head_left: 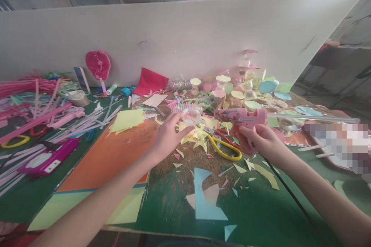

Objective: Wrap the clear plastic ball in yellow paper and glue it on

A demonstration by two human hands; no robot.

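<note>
Pink glue gun [243, 117], clear cup [191, 115]

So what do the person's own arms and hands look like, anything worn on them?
Both forearms are bare as far as the picture shows: no sleeves, gloves, watch or bracelet in view. The left hand and right hand show no rings that can be made out. Fingers are bare; the nails are too small to judge.

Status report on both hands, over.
Left hand holding small clear plastic cup. Right hand gripping pink glue gun, nozzle at cup. Yellow-handled scissors between hands.
</note>
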